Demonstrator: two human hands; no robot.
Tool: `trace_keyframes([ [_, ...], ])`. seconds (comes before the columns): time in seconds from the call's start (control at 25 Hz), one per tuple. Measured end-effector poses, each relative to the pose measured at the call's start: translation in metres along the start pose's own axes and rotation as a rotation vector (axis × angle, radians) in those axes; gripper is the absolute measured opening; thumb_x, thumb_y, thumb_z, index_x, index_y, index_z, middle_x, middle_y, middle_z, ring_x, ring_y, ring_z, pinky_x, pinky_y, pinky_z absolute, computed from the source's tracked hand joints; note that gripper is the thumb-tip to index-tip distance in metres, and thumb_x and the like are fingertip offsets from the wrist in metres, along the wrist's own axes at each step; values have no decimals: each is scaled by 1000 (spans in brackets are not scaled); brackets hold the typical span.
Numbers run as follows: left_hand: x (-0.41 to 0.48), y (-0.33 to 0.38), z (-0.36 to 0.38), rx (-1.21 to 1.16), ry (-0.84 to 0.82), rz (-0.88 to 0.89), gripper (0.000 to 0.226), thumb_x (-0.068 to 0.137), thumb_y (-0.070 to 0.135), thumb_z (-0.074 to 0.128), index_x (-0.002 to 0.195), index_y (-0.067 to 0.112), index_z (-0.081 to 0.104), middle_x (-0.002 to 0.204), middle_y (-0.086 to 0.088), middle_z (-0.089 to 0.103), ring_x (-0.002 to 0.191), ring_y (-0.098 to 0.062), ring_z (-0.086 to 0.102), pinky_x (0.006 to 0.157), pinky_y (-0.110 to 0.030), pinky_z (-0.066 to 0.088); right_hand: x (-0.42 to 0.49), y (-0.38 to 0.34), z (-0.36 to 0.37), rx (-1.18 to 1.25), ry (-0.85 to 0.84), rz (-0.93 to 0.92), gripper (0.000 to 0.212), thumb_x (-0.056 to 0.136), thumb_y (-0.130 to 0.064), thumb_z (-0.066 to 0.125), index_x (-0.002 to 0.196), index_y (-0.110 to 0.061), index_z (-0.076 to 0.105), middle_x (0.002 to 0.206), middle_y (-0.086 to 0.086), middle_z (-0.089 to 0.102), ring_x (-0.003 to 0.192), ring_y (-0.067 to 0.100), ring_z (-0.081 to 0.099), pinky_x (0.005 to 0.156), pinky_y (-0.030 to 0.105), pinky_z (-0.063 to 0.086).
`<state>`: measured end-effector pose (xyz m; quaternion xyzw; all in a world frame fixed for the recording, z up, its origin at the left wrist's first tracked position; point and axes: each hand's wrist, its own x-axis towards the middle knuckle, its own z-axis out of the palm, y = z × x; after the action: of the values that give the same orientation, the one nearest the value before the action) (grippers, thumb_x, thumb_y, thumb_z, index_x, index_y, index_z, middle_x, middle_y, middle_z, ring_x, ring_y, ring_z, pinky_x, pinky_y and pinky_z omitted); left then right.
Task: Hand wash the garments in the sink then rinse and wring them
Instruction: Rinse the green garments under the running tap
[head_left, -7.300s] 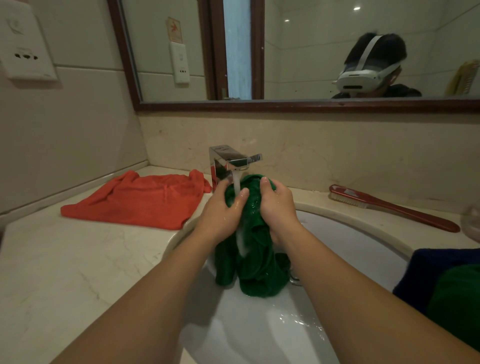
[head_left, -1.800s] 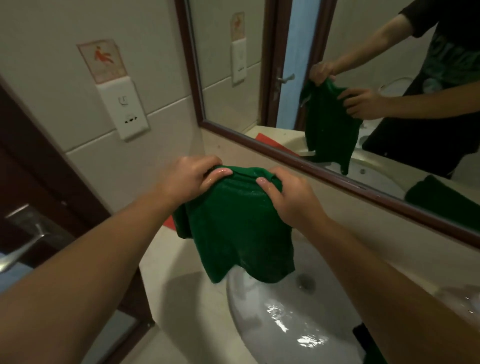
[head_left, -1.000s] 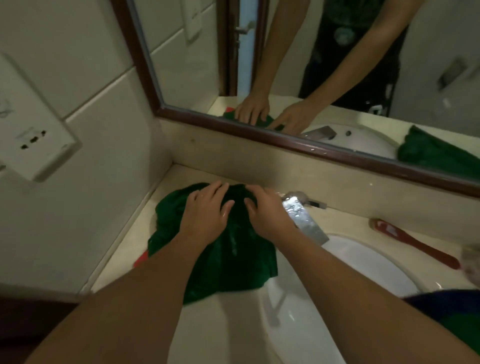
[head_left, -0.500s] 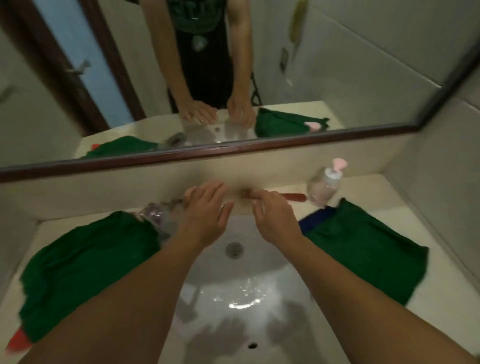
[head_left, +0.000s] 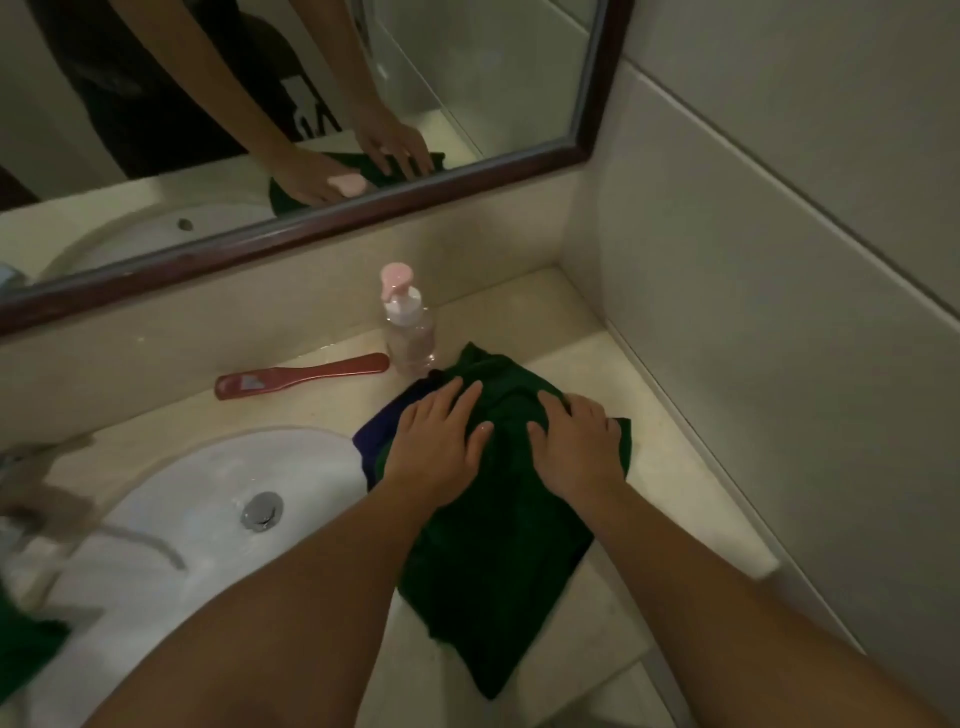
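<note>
Pressing flat on a rumpled green garment (head_left: 498, 571): left hand (head_left: 436, 447), right hand (head_left: 576, 452).

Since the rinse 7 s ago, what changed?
The rinsed green garment was lifted from the sink, laid on the counter to its left and let go. Both hands crossed right; left hand and right hand now rest flat on a second green garment atop a blue garment. Brush and soap bottle stayed.
</note>
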<state>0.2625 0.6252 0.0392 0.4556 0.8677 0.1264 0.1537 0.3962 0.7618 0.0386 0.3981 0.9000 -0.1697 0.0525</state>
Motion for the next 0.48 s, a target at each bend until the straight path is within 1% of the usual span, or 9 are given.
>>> trace_keyframes([
  [0.08,20,9,10,60,-31,-10,62,107,54,22,162,30,8,170,1,10,155,-22,12,125,-43,6,13,14,4,-53,34,23,54,107,-48,38,155,-23,36,151,12,45,142,33,36,115,49,24],
  [0.12,31,12,14,110,-48,-6,62,107,54,20,162,31,5,170,2,7,156,-22,9,125,-44,3,20,19,6,-81,52,31,51,107,-48,40,150,-20,42,144,13,51,136,33,42,111,49,27],
  [0.2,54,17,19,206,-66,36,60,107,53,16,162,34,1,171,5,2,156,-21,2,125,-47,-5,32,29,8,-96,83,45,41,106,-45,45,133,-17,57,124,11,60,117,32,51,99,45,36],
  [0.28,78,24,23,255,-61,118,59,107,52,14,161,36,0,170,8,0,156,-19,-4,123,-48,-11,38,36,13,-28,104,31,33,107,-40,49,122,-15,63,112,9,60,107,30,53,90,42,40],
  [0.36,101,29,29,223,-109,236,60,106,56,10,161,36,0,170,9,-3,156,-17,-5,124,-47,-9,40,41,15,100,141,-33,28,106,-35,53,120,-14,65,107,10,59,98,28,55,81,38,45],
  [0.4,108,30,31,170,-157,295,61,105,59,9,162,36,4,171,8,-2,156,-15,-3,124,-46,-7,39,44,14,155,157,-81,26,105,-33,55,120,-13,65,104,10,59,89,26,56,74,35,46],
  [0.44,112,28,32,121,-192,342,63,103,62,7,161,36,13,170,7,4,156,-14,1,124,-45,-5,36,47,12,186,161,-129,26,105,-32,55,120,-13,64,101,9,59,82,24,57,67,34,47],
  [0.48,113,25,32,82,-202,374,66,101,64,7,157,33,25,169,4,14,155,-15,8,124,-44,-3,34,49,8,194,142,-161,27,107,-34,52,121,-15,62,99,7,60,79,25,59,65,34,49],
])
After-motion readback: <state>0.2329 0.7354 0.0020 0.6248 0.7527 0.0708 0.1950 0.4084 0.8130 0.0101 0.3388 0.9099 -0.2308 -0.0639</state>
